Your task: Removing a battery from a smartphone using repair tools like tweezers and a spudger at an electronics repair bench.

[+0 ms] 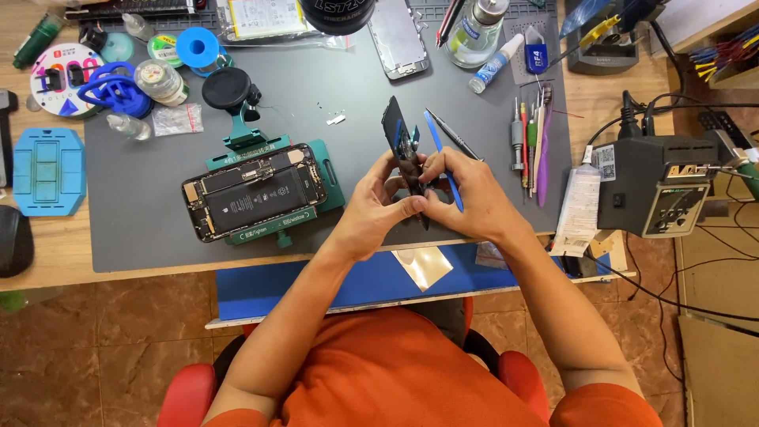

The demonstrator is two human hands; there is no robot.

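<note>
Black phone screen panel (398,134) is standing on edge; I'm pinching it with my left hand (371,207), right hand (466,198) closing its grip on a blue pry tool (443,158), panel's lower end hidden.

**The screen and the blue stick**

My fingers hold a thin black phone screen (402,150). It stands on its edge, tilted, and its top pokes up past my fingertips. A thin blue stick (442,160) leans right beside it, running down between my right fingers.
</note>
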